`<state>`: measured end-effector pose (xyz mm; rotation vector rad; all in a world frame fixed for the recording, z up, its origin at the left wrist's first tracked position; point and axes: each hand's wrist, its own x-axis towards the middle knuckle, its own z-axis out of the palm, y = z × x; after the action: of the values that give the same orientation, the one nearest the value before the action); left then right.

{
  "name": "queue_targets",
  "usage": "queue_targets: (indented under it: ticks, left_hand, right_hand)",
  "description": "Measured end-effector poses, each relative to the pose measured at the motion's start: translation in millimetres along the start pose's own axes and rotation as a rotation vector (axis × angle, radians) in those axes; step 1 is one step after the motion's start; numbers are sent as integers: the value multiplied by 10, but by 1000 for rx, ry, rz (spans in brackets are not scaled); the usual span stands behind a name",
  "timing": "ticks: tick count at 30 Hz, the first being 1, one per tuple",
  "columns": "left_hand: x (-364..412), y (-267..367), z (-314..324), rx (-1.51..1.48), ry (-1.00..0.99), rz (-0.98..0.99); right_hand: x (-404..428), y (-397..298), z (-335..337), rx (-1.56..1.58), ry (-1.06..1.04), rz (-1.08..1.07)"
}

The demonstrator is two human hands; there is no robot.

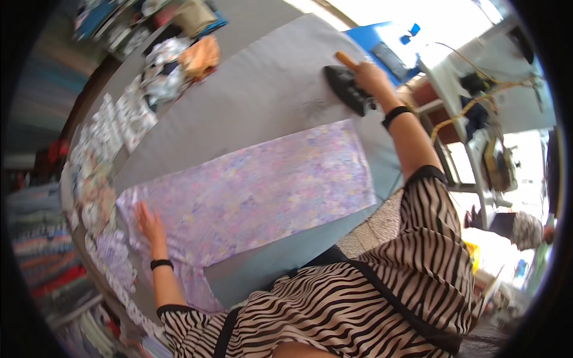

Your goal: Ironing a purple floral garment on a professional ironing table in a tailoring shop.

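Observation:
A lilac floral-print cloth garment point(264, 188) lies spread across a grey padded ironing surface point(268, 94). My left hand point(150, 223) rests flat on the garment's left end, fingers extended. Past the garment's upper right edge, my right hand point(374, 80) grips the orange-brown handle of a dark clothes iron point(347, 89). The iron is over the grey surface, apart from the garment; whether it touches that surface I cannot tell. Part of the garment's lower left runs down towards my body.
Crumpled printed fabrics point(165, 67) and an orange cloth point(201, 56) line the left edge. A yellowish cord point(465, 109) runs on the right, near a blue board point(380, 44). Folded cloth point(194, 18) lies at the top. Speckled floor tiles point(371, 228) show below right.

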<state>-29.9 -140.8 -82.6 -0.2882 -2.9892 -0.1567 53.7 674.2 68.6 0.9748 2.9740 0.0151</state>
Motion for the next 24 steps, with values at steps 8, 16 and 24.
queue_targets:
  ticks: [8,16,24]
  left_hand:
    - [-452,-1178,-495,147,-137,-532]
    - [-575,-1982,-125,-495,-54,-559]
    - [-53,-1963,51,-512,35,-449]
  right_hand:
    - [-538,-355,-61,70,439,-281]
    - [-2404,-556,84,377,290,-314]
    - [-4250,-556,-215,542,-56,17]
